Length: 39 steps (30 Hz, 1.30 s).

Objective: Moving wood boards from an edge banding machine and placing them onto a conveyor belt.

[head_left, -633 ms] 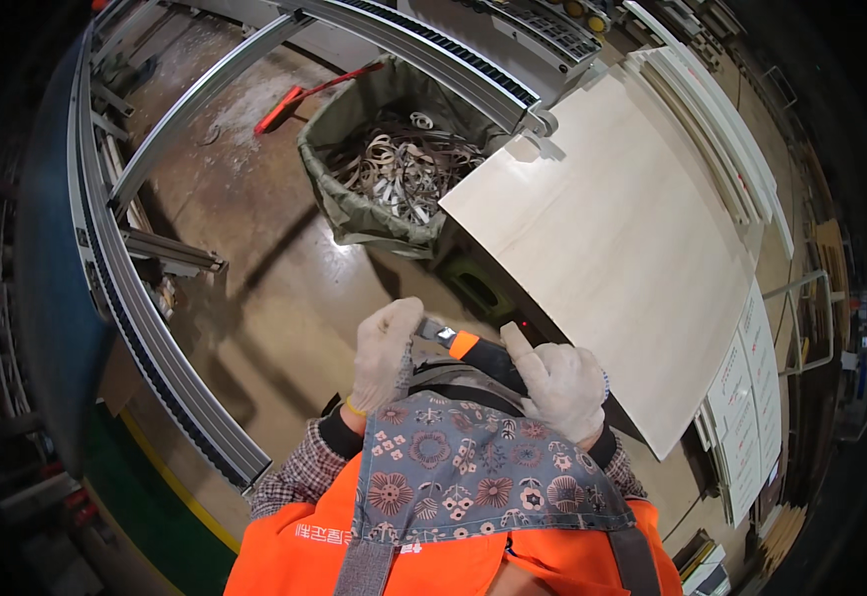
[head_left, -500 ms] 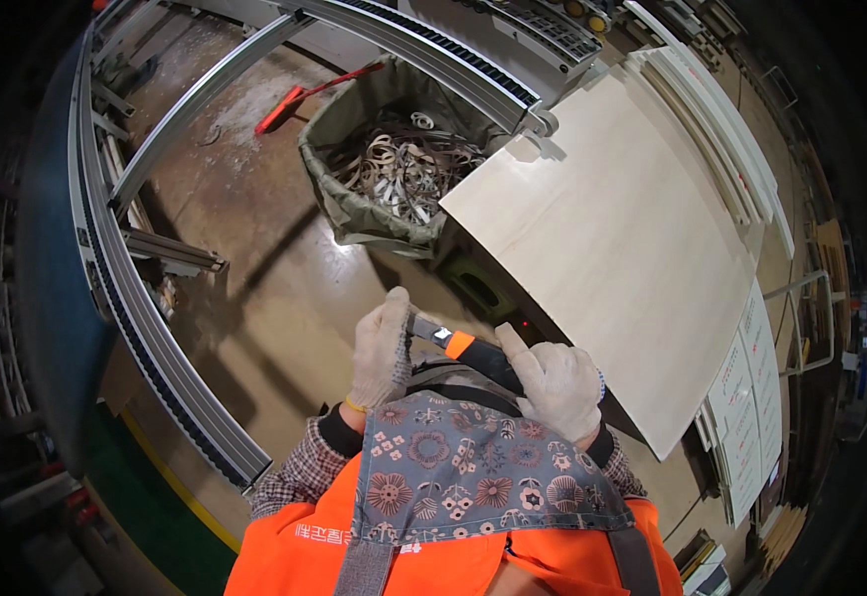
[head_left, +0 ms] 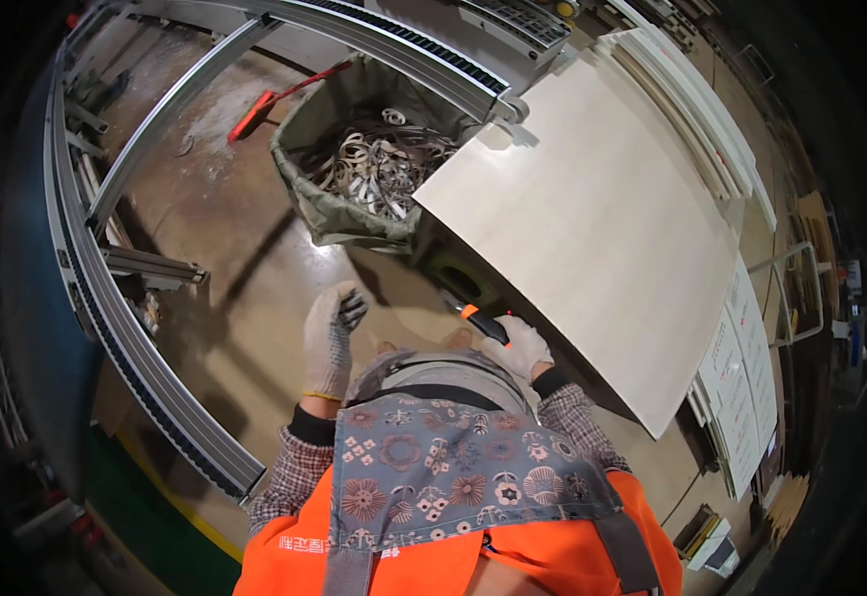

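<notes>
My right hand, in a white work glove, is closed round the black handle of a utility knife with an orange band. Its metal end points up and left, toward the dark side of the stack under the pale panel. My left hand, gloved too with grey fingertips, is raised apart from the knife at the left. Its fingers are curled in, and nothing shows in them.
Beyond my hands stands a green fabric bin full of curled strips. A metal rail frame curves round the left. On the floor lies a red brush. White boards lean at the right.
My left hand has come off the knife's metal end and moved left. My right hand has lowered with the knife, staying closed on it. The view has shifted slightly.
</notes>
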Each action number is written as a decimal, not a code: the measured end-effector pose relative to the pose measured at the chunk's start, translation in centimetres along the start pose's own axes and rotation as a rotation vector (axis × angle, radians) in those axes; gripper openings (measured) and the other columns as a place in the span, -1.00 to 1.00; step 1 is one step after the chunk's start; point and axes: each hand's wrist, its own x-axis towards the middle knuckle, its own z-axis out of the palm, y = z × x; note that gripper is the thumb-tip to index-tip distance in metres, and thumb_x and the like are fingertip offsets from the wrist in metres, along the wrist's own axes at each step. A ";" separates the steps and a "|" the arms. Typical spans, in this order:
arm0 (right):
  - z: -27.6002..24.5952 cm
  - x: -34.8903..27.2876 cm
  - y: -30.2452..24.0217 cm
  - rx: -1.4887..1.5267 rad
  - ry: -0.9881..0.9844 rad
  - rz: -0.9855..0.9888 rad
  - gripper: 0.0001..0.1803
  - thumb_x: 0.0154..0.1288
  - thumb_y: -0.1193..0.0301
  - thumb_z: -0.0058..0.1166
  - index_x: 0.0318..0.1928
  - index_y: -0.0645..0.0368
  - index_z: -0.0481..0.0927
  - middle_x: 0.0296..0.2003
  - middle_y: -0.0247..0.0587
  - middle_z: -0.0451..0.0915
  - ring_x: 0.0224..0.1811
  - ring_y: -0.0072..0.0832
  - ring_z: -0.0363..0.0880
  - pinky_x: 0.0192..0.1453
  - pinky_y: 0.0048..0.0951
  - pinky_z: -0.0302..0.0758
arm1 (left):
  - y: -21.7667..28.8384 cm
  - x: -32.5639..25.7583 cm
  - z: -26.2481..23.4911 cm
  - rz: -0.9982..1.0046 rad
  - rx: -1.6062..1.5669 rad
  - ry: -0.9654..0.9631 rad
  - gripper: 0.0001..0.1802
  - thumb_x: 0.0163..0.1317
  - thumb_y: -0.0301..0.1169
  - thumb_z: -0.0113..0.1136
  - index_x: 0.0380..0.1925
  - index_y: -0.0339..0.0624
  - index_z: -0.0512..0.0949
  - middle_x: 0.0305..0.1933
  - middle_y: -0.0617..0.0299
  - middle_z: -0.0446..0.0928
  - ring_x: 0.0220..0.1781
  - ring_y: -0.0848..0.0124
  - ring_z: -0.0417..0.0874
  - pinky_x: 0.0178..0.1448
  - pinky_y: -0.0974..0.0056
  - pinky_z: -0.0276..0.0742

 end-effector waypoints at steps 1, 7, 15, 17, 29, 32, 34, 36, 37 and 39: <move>1.5 0.2 2.1 0.030 -0.017 0.073 -0.37 0.22 -0.06 0.22 0.20 0.00 0.55 0.03 0.01 0.62 0.12 0.05 0.59 0.19 -0.05 0.53 | -0.2 0.1 -1.1 0.007 0.003 -0.010 -0.58 0.53 -0.18 0.02 0.09 -0.33 0.58 -0.10 0.11 0.66 -0.10 0.31 0.70 0.13 0.20 0.61; 6.4 1.1 11.8 0.025 0.006 0.490 -0.28 0.24 -0.14 0.19 0.27 0.05 0.55 0.09 0.10 0.66 0.21 0.00 0.60 0.30 -0.10 0.49 | 1.0 -1.6 -2.7 0.013 0.087 0.102 -0.62 0.51 -0.23 0.07 0.08 -0.32 0.56 -0.13 0.14 0.64 -0.15 0.36 0.69 0.02 0.30 0.62; 3.7 6.7 17.8 -0.123 0.109 0.793 -0.31 0.32 -0.12 0.05 0.16 0.23 0.61 0.14 0.16 0.62 0.23 0.01 0.57 0.27 -0.05 0.50 | 2.6 -1.4 -4.0 -0.030 0.169 0.103 -0.67 0.46 -0.22 0.15 0.01 -0.26 0.59 -0.17 0.28 0.60 -0.20 0.51 0.63 -0.02 0.39 0.55; 3.6 7.6 16.7 -0.141 0.217 0.684 -0.31 0.33 -0.11 0.04 0.18 0.23 0.59 0.15 0.17 0.61 0.24 0.01 0.57 0.28 -0.04 0.49 | 2.8 -1.7 -4.5 -0.001 0.126 0.123 -0.68 0.46 -0.23 0.15 0.00 -0.25 0.59 -0.19 0.29 0.60 -0.20 0.50 0.61 -0.01 0.38 0.55; 10.1 10.9 -1.1 -0.027 -0.177 -0.189 -0.43 0.20 0.07 0.24 0.22 -0.05 0.62 0.16 -0.02 0.63 0.26 -0.08 0.56 0.39 -0.15 0.46 | 2.4 -2.4 -5.8 0.025 0.035 0.188 -0.66 0.49 -0.22 0.12 0.02 -0.27 0.60 -0.13 0.26 0.63 -0.13 0.47 0.66 0.09 0.31 0.61; 5.9 11.3 -8.5 -0.012 -0.192 -0.386 -0.48 0.27 0.12 0.23 0.23 -0.05 0.61 0.13 -0.03 0.64 0.21 -0.10 0.60 0.33 -0.18 0.50 | 1.7 -2.2 -6.8 0.107 -0.010 0.235 -0.67 0.48 -0.25 0.13 0.03 -0.28 0.59 -0.12 0.24 0.64 -0.11 0.46 0.66 0.09 0.32 0.61; 1.9 10.8 -12.9 0.009 -0.131 -0.527 -0.51 0.30 0.16 0.22 0.21 -0.04 0.62 0.08 -0.03 0.65 0.17 -0.11 0.62 0.29 -0.18 0.52 | 1.8 -2.3 -7.0 0.171 -0.026 0.285 -0.68 0.47 -0.26 0.15 0.02 -0.27 0.60 -0.10 0.24 0.64 -0.09 0.46 0.67 0.10 0.31 0.61; -0.7 12.0 -14.9 0.030 -0.045 -0.664 -0.55 0.29 0.21 0.23 0.18 -0.02 0.63 0.04 -0.07 0.67 0.16 -0.11 0.59 0.29 -0.16 0.50 | 2.7 -2.7 -7.0 0.274 0.008 0.371 -0.70 0.47 -0.27 0.15 0.02 -0.26 0.61 -0.09 0.23 0.65 -0.07 0.45 0.67 0.12 0.31 0.60; -1.7 13.1 -15.2 0.024 0.021 -0.739 -0.57 0.28 0.25 0.23 0.16 -0.01 0.64 0.03 -0.08 0.67 0.14 -0.11 0.60 0.28 -0.15 0.50 | 3.9 -3.5 -6.5 0.340 0.054 0.429 -0.71 0.47 -0.28 0.15 0.01 -0.25 0.62 -0.09 0.22 0.65 -0.06 0.45 0.67 0.13 0.31 0.59; -4.2 14.0 -17.3 0.054 0.152 -0.830 -0.62 0.25 0.36 0.24 0.10 0.02 0.65 0.00 -0.06 0.68 0.10 -0.10 0.61 0.23 -0.13 0.52 | 6.1 -5.3 -6.8 0.451 0.174 0.617 -0.73 0.45 -0.32 0.15 -0.01 -0.26 0.63 -0.10 0.23 0.65 -0.04 0.43 0.65 0.15 0.29 0.57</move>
